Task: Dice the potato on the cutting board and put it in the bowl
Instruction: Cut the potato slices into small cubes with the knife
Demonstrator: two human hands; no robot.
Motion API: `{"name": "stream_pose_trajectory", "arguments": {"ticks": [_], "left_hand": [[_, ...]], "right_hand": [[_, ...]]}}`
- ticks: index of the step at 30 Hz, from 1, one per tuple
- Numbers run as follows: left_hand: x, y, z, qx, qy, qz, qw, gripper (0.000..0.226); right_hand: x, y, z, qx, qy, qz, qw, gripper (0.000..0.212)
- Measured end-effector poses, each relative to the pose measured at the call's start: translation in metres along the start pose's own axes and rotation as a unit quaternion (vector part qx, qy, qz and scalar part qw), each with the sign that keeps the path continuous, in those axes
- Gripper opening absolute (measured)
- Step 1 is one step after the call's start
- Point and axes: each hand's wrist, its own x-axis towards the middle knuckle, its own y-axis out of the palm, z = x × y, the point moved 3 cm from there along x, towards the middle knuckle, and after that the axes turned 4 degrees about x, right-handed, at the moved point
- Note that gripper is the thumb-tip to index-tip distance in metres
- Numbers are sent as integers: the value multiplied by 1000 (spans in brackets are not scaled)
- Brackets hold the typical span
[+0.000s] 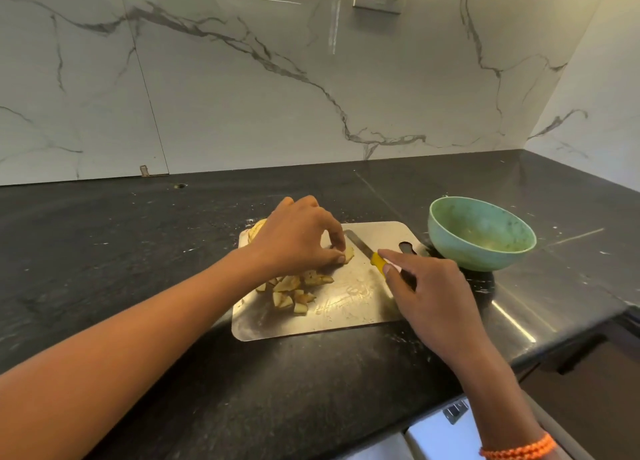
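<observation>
The left hand (298, 238) curls over the cutting board (346, 307), fingertips pinching a potato piece (348, 253); diced potato (294, 291) lies just beneath its wrist. The right hand (429, 293) grips the yellow-handled knife (367, 250), blade lying flat, with the green bowl (481, 234) just beyond it on the table (138, 251).

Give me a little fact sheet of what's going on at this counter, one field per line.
Board: metal cutting board on a dark counter
Cut so far: pile of potato pieces on the board
Left hand: pinches a potato piece
Right hand: fingers on the yellow-handled knife, which lies on the board
Bowl: green bowl right of the board, no potato visible inside
</observation>
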Motion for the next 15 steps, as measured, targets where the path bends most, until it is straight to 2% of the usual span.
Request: {"name": "stream_pose_trajectory", "arguments": {"ticks": [2,7,15], "left_hand": [[-2,2,-2,22,-11,-26,999,29],[-7,4,-4,45,-35,-62,996,30],[-7,9,-2,53,-46,-67,995,32]], "right_hand": [[-2,3,10,-47,-10,23,999,42],[-3,14,31,-59,5,57,997,49],[-1,13,40,-79,23,37,996,47]]}}
